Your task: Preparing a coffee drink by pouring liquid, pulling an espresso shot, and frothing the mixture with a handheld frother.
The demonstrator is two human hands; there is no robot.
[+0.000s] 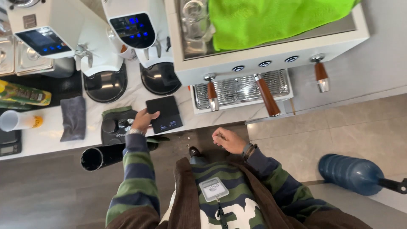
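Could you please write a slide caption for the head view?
Left hand touches a black scale on the counter by the espresso machine.

My left hand [142, 120] touches the flat black square scale [164, 113] on the white marble counter [46, 138], before two white grinders [140, 29].

Scale [164, 113] digits too small — blue jug's [350, 172] handle cut off
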